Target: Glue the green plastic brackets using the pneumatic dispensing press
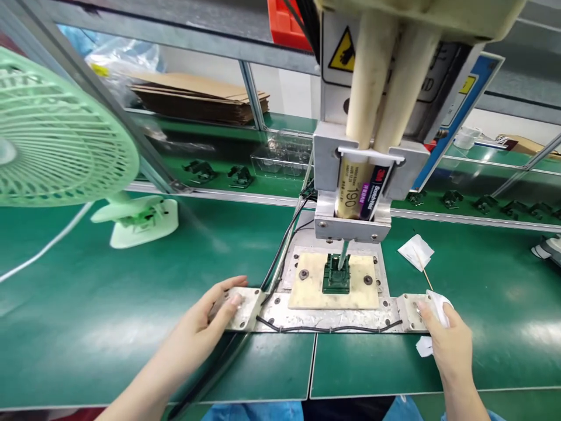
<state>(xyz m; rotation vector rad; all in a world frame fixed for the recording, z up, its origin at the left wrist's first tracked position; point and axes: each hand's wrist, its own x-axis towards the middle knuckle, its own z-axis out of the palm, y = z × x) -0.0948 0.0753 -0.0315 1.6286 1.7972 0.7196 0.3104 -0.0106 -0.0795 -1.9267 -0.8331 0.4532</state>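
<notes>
My left hand (pixel 213 310) is around the metal block (pixel 248 307) at the left end of the fixture's base, with its thumb on top and its fingers along the far and outer sides. My right hand (pixel 449 336) has a crumpled white wipe (pixel 442 305) in its grasp, and its thumb touches the right metal block (pixel 409 311). Between them, a dark green plastic part (pixel 336 280) sits on a cream plate (pixel 302 295). A two-barrel adhesive cartridge (pixel 357 187) is mounted above it in a dispenser. The tip of its thin nozzle (pixel 344 254) reaches into the part.
A green fan (pixel 144 222) stands at the left. Right of the fixture lie a white paper with a thin stick (pixel 416 252) and a scrap of wipe (pixel 424 346). Black cables (pixel 284 234) run past the fixture. Several dark parts (pixel 240 175) and a clear tray (pixel 280 161) sit behind.
</notes>
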